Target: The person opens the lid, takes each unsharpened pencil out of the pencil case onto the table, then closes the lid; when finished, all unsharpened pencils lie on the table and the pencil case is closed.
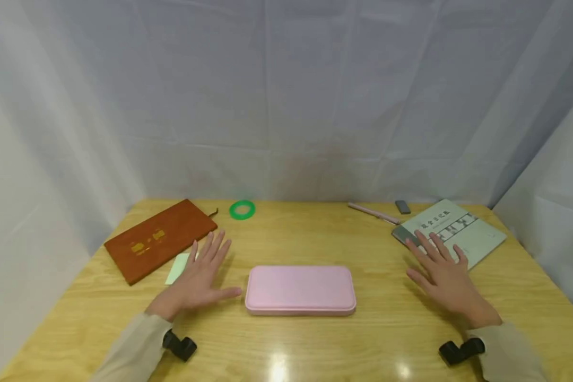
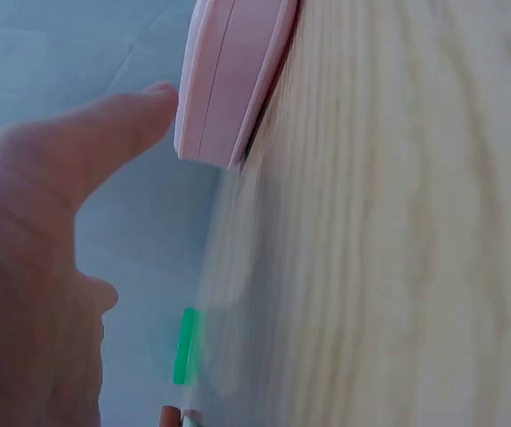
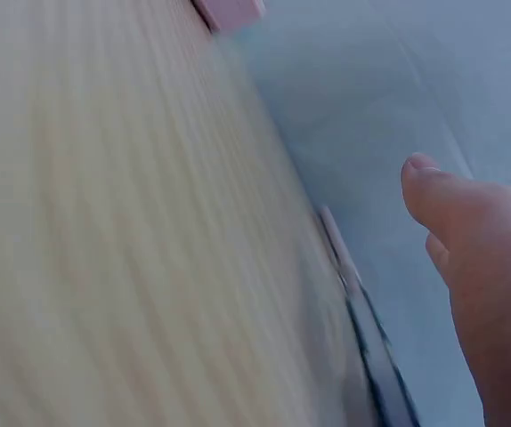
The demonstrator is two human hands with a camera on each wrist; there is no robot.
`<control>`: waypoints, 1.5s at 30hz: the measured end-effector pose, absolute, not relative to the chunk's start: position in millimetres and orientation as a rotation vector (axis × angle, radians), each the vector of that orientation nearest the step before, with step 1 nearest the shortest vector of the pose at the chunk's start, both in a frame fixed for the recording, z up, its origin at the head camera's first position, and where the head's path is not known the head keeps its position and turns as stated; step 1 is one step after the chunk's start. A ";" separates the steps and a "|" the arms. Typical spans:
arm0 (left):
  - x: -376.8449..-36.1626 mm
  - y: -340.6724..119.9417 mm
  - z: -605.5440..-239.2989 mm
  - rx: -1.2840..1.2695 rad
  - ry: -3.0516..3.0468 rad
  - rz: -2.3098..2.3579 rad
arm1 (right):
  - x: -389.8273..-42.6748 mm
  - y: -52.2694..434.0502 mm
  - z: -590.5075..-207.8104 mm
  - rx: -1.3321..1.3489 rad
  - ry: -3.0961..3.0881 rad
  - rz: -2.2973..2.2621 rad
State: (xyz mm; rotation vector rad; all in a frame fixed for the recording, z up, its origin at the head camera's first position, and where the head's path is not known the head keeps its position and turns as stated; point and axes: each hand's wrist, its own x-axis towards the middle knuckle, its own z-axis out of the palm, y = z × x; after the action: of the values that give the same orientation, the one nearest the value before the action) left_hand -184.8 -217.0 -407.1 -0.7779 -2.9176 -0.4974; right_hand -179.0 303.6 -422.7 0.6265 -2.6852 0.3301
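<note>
Both hands, left hand (image 1: 198,278) and right hand (image 1: 446,276), flank the pink case (image 1: 300,289).

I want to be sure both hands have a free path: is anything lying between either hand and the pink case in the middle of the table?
Nothing visible does. The left hand and the right hand hover open on either side of the pink case, with only bare table between. The green note lies under the left hand, away from the case.

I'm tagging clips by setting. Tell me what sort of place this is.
Probably a staged recording booth set up as a study desk: white cloth hangs on all sides of a wooden table bearing stationery, such as a pink case, a booklet and a brown folder.
</note>
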 end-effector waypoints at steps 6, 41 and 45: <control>-180.5 -203.0 -408.7 -0.907 -2.846 -0.579 | -176.4 270.3 -424.6 0.767 -2.647 0.452; -167.5 -169.5 -429.2 -0.727 -2.734 -1.102 | -149.6 164.2 -426.8 1.095 -2.469 0.561; -166.9 -166.4 -429.8 -0.739 -2.708 -1.156 | -151.3 151.7 -420.2 1.089 -2.440 0.544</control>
State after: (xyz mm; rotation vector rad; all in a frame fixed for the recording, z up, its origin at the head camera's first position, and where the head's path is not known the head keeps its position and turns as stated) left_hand -166.9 -166.4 -429.8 -0.7389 -2.7082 -1.1557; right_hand -151.3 151.7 -420.2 1.0890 -2.4402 0.5444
